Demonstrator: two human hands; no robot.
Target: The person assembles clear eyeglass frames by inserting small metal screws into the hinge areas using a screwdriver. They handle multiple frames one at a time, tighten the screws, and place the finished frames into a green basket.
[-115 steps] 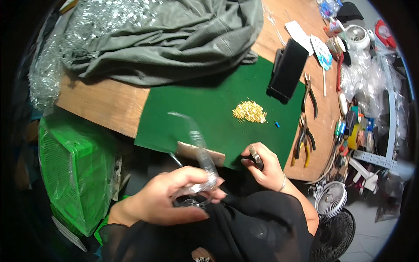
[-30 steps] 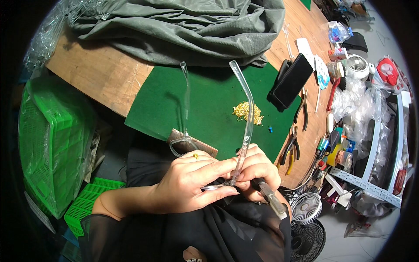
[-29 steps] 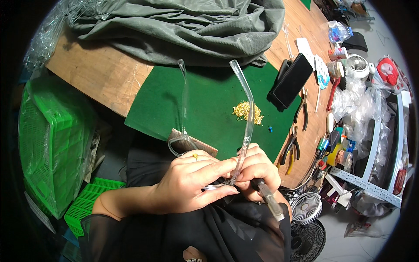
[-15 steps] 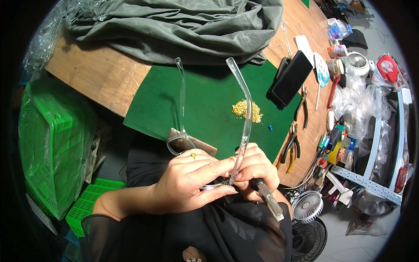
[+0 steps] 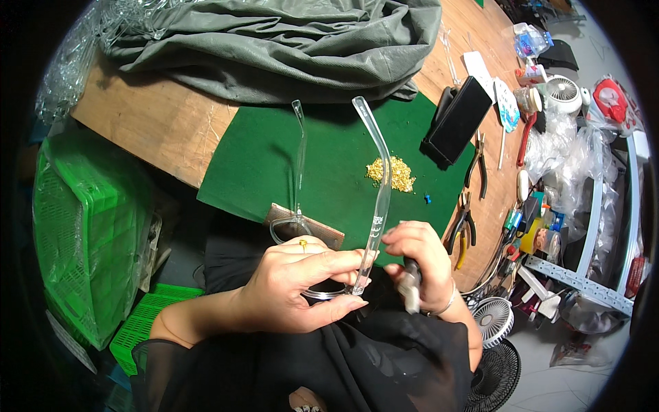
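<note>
My left hand (image 5: 295, 281) grips a pair of eyeglasses (image 5: 382, 184) with clear temples, pinching the frame near one hinge between thumb and fingers. Both temples stand unfolded, pointing away from me over a green mat (image 5: 329, 141). Just right of that hinge, apart from the glasses, my right hand (image 5: 427, 264) is curled around a tool (image 5: 412, 287) with a dark handle and a pale blunt end; its exact kind is unclear. Beyond the right temple lies a heap of tiny gold-coloured parts (image 5: 391, 174), with a small blue piece (image 5: 427, 199) beside it.
A brown flat block (image 5: 322, 232) sits at the mat's near edge. To the right are a black phone (image 5: 456, 123) and two pairs of pliers (image 5: 461, 223). Grey cloth (image 5: 274, 51) covers the far side. Green crates (image 5: 89, 226) stand left; a small fan (image 5: 492, 323) is at right.
My right hand has pulled away from the hinge to the right, taking the tool with it. My left hand keeps its hold, and the glasses have shifted slightly.
</note>
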